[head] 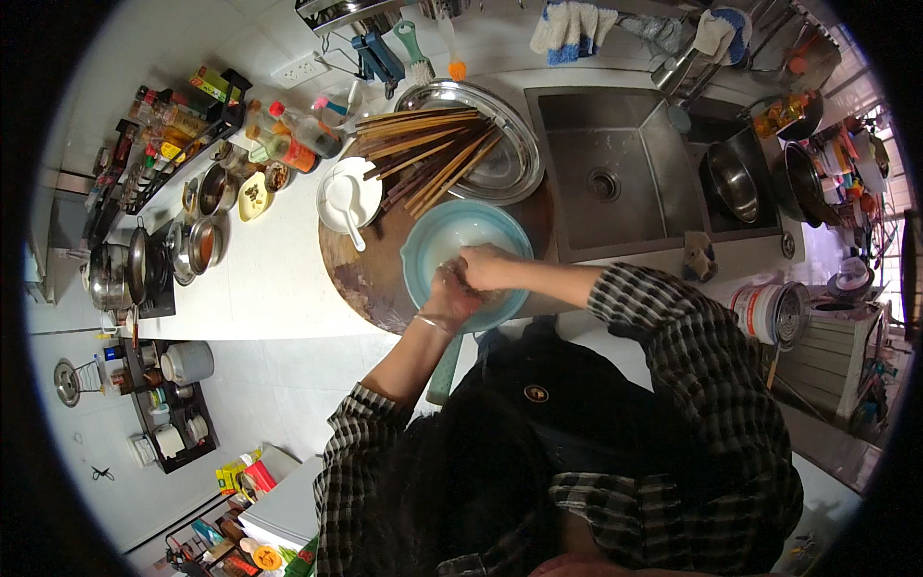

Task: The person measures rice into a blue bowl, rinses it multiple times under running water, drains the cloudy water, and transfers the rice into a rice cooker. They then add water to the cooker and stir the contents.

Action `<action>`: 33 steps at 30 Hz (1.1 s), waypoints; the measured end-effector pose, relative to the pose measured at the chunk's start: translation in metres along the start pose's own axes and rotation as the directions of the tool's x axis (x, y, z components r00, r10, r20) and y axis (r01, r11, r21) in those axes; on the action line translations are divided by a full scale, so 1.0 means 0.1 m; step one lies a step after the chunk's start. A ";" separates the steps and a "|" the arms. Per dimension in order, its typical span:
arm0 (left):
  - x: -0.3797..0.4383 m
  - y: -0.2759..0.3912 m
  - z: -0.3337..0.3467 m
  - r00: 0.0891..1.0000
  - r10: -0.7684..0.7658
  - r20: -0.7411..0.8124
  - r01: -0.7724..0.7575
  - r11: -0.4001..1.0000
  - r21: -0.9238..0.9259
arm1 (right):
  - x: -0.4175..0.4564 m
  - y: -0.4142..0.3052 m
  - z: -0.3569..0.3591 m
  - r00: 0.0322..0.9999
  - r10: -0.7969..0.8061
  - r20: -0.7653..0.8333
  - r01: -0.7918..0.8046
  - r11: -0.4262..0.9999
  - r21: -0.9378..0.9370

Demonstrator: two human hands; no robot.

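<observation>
A light-blue plastic basin [417, 288] with a green handle [445, 368] sits on a round wooden cutting board [353, 281]. Cloudy, whitish liquid [461, 227] partly fills it. Both hands are inside the basin, pressed close together near its middle. My left hand [456, 297], with a bracelet at the wrist, comes from the lower left; my right hand [484, 265] meets it from the right. The fingers are curled and overlap. Something brownish shows between and beneath them, but what it is and whether it is gripped is hidden.
Wooden chopsticks [433, 144] lie fanned across an oval metal tray [515, 169] behind the basin. A white bowl with a spoon [350, 198] stands to its left. On the right is a steel sink [598, 159]. Bottles [292, 148] and small pots [205, 244] line the left counter.
</observation>
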State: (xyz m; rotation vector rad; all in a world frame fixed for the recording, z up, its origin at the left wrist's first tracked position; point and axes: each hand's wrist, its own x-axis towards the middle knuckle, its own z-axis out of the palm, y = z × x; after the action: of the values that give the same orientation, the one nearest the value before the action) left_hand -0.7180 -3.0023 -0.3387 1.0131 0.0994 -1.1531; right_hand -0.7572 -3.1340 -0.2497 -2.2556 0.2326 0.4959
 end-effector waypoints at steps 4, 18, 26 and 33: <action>-0.12 0.13 0.04 0.993 -0.047 0.107 0.082 0.936 -0.344 | -0.28 -0.23 0.12 0.921 -0.116 -0.371 0.177 0.975 0.134; -0.71 0.52 0.56 0.991 0.128 0.021 -0.116 0.945 -0.305 | -0.18 -0.32 0.18 0.841 -0.209 -0.498 0.310 0.942 0.129; -0.92 0.85 0.63 0.953 -0.269 -0.141 0.183 0.878 -0.442 | 0.24 -0.01 -0.26 0.872 -0.487 0.053 0.489 0.855 -0.172; -0.76 0.67 0.42 0.965 -0.250 -0.075 0.197 0.886 -0.419 | 0.29 0.02 -0.14 0.952 -0.279 0.128 0.298 0.739 -0.604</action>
State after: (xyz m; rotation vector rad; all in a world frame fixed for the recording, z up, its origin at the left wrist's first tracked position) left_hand -0.7168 -2.9755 -0.2328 0.7094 0.5526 -1.2110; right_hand -0.7281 -3.1457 -0.2546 -2.8532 -0.3582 0.4811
